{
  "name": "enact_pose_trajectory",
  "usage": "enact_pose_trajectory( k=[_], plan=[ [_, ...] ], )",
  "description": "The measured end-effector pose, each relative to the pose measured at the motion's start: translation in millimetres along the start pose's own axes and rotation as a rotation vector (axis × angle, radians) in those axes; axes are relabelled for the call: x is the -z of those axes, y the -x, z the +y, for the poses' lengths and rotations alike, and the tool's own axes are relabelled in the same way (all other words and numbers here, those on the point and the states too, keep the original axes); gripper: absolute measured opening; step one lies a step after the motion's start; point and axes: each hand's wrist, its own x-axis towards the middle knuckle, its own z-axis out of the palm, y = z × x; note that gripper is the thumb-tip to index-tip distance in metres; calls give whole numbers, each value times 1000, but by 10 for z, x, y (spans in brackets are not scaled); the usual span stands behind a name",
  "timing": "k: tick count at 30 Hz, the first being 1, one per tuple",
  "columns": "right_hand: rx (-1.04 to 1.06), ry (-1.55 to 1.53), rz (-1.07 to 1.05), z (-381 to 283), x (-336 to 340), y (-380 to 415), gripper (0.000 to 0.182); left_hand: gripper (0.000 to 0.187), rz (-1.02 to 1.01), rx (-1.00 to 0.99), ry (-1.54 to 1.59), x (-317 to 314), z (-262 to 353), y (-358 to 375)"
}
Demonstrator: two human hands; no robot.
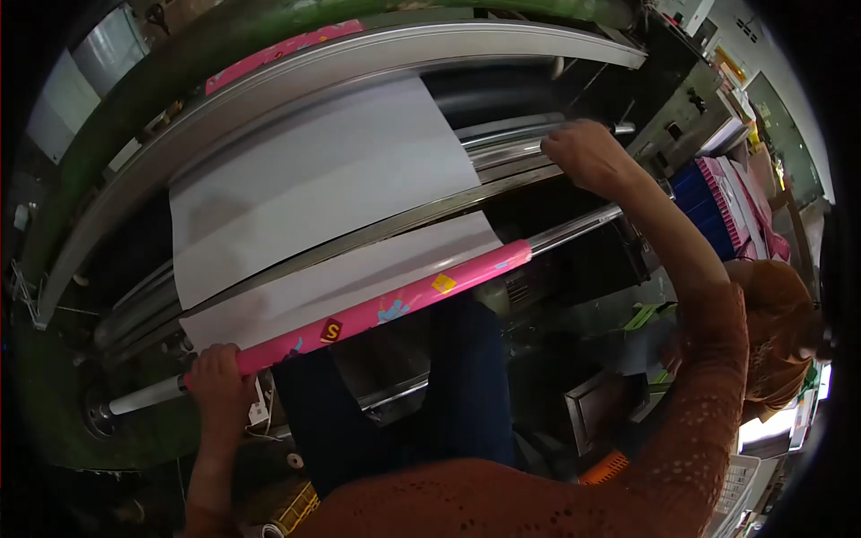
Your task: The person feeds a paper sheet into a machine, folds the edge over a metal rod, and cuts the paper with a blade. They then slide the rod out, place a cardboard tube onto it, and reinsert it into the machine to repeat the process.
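A pink printed roll (386, 311) with yellow, blue and dark red figures sits on a metal shaft (574, 231) across the front of a machine. My left hand (221, 381) wraps around the roll's left end. White sheet material (314, 179) runs from the machine's upper bar down over a metal edge to the roll. My right hand (587, 158) is closed near the right end of the metal rollers (511, 154), beyond the sheet's right edge. Whatever its fingers grip is hidden.
A pale curved crossbar (404, 43) spans the machine, with another pink printed strip (278, 58) behind it. A person (780, 332) is close on my right. Beyond stands a blue container (704, 208) with pink material. A yellow basket (296, 508) lies low at the left.
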Motion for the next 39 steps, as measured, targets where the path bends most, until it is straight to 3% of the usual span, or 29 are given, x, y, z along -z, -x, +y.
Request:
enact_pose_trajectory(
  k=[2, 4, 8, 9, 14, 16, 19, 22, 24, 25, 26, 27, 29, 31, 33, 35, 39],
  plan=[
    [-129, -253, 499, -256, 272, 311, 9, 49, -19, -14, -11, -32, 84, -68],
    [-290, -634, 676, -708, 292, 584, 14, 46, -11, -41, 16, -24, 308, -212],
    [-448, -1018, 714, -1476, -310, 1082, 12, 36, -2, -95, 39, -72, 1440, -926],
    [-636, -1120, 562, -1653, -403, 1241, 11, 34, -13, -124, 42, -76, 1740, -1107],
    [-879, -1203, 385, -2144, -1041, 2027, 9, 20, 134, -261, 93, -263, 3137, -1985],
    [-991, -1297, 330, -2289, -1248, 2292, 8, 24, 187, -289, 126, -393, 3633, -2277],
    [-1078, -1328, 302, -2415, -1499, 2659, 7, 7, 244, -232, 126, -437, 4343, -2642],
    [-1175, -1253, 323, -2502, -1700, 2891, 7, 10, 218, -251, 180, -459, 4845, -2907],
    [-1169, -1212, 338, -2488, -1708, 2931, 7, 25, 250, -222, 244, -442, 5135, -3019],
    [-1174, -1242, 282, -2456, -1673, 2905, 8, 40, 282, -251, 240, -324, 5097, -2935],
    [-1173, -1274, 225, -2417, -1633, 2847, 9, 43, 482, -333, 163, -263, 4947, -2808],
    [-1169, -1263, 234, -2372, -1577, 2764, 10, 45, 528, -439, 197, -178, 4757, -2684],
    [-1182, -1189, 268, -2203, -1336, 2486, 8, 39, 514, -593, 471, -70, 4261, -2221],
    [-1073, -1166, 473, -2023, -1204, 2183, 7, 22, 535, -679, 664, -117, 3654, -1706],
    [-918, -1233, 646, -1751, -592, 1638, 7, 13, 361, -595, 754, -224, 3044, -1191],
    [-757, -1381, 775, -1589, -122, 990, 7, 10, 114, -380, 816, -422, 2480, -790],
    [-370, -1471, 911, -1277, 728, -527, 12, 10, -34, 250, 1077, -517, 1642, -317]
  ],
)
